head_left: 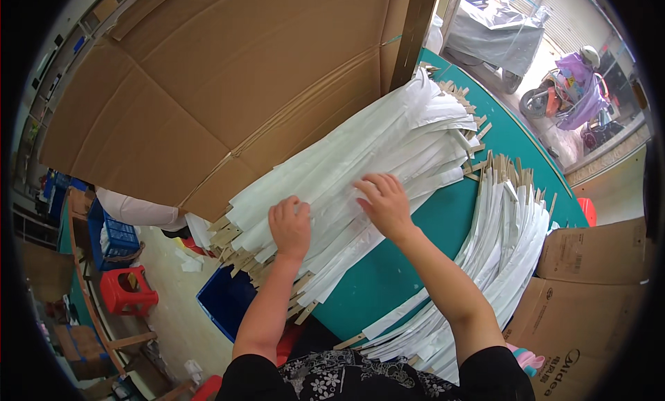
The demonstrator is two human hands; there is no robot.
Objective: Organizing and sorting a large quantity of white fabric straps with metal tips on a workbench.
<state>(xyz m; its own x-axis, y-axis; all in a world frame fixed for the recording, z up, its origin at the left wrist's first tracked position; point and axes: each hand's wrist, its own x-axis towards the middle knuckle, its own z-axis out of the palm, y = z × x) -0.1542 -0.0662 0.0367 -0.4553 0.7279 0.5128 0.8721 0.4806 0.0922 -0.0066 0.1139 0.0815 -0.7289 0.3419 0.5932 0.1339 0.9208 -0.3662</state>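
White strips [332, 176] heaped mid-frame on a green table [388, 280].
A cardboard sheet [228, 68] fills the upper left; a second bundle [502, 238] lies lower right; a red stool [129, 302] stands lower left. The cardboard hides most of a co-worker, leaving a pale sleeve [135, 208]. The right hand [386, 203], fingertips blurred, is loosely spread, released, over the heap; the left hand [289, 228] curls above it, whether grasping I cannot tell.
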